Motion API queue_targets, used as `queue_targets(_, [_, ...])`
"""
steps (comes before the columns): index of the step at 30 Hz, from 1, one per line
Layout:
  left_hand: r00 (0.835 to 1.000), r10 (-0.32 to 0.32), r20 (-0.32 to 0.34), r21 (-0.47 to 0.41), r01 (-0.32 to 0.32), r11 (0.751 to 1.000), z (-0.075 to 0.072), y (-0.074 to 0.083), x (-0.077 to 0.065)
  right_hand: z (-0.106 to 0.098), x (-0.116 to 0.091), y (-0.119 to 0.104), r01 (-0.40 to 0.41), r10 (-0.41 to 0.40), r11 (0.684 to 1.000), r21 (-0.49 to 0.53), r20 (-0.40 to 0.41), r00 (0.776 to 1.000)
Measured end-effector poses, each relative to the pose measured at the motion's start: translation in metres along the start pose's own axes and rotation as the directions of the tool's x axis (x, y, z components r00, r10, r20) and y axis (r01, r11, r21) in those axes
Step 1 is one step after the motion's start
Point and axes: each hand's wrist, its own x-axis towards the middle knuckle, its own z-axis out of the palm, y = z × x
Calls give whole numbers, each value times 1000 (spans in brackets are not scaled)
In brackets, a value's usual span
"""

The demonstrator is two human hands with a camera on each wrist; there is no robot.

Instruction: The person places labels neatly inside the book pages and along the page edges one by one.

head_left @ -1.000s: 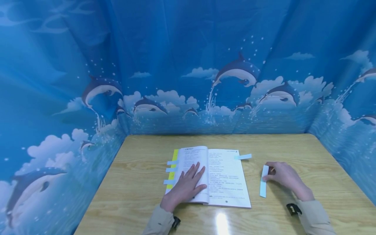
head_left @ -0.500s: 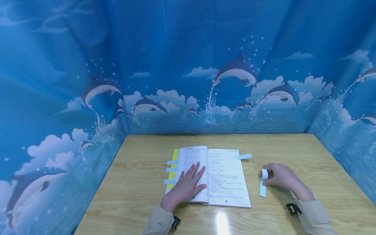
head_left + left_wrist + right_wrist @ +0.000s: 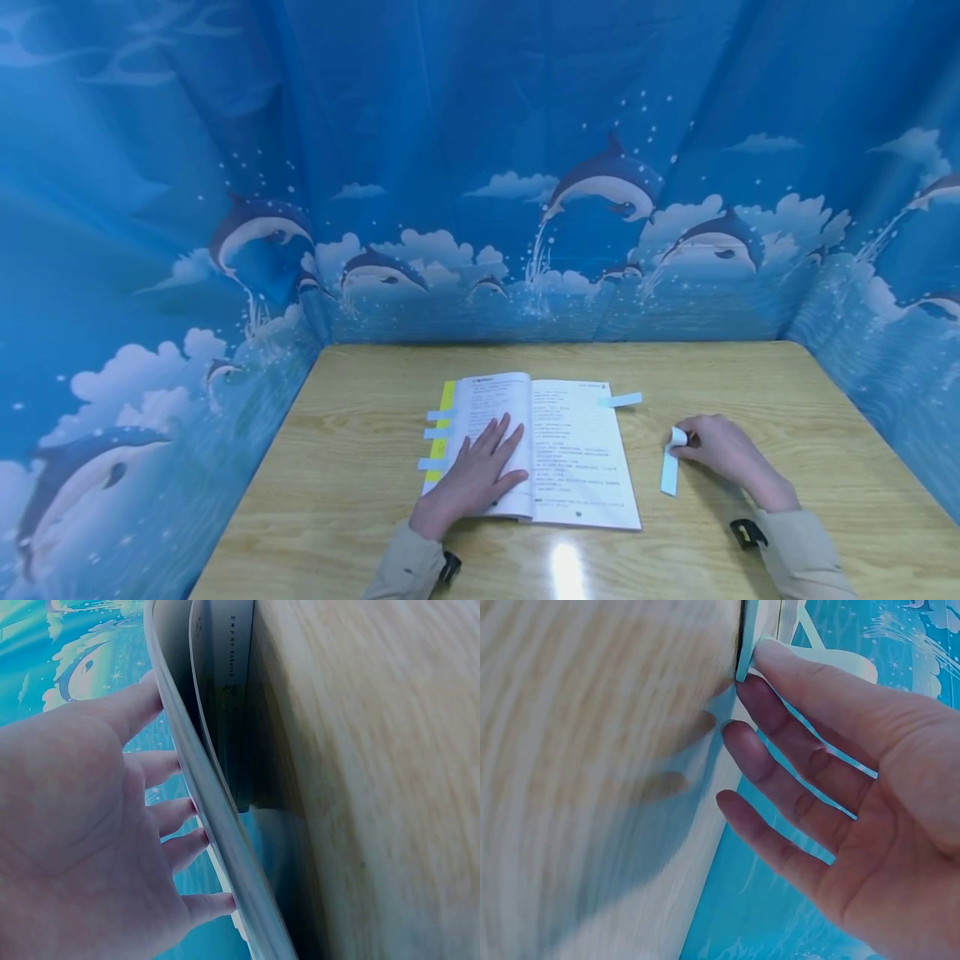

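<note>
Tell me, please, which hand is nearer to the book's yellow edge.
Left. The left hand rests on the open book, close to its yellow edge; the right hand pinches a blue strip beyond the book's opposite side.

a curtained desk booth, with dolphin-print sheeting (image 3: 450, 125) round three sides of a wood-grain table (image 3: 345, 467)

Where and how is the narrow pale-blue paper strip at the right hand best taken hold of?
The narrow pale-blue paper strip is probably best pinched at its far, curled end, coming from the right. That end bends over toward the right, away from the straight near part, so it offers a loose piece to pinch; the right hand pinches near it from that side.
</note>
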Motion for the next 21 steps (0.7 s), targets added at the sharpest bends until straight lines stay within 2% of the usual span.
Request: queue_targets(21, [1000,-2,0,-11,2,1000,1,0,0,-2,0,1,29,-30,998,-48,-27,999])
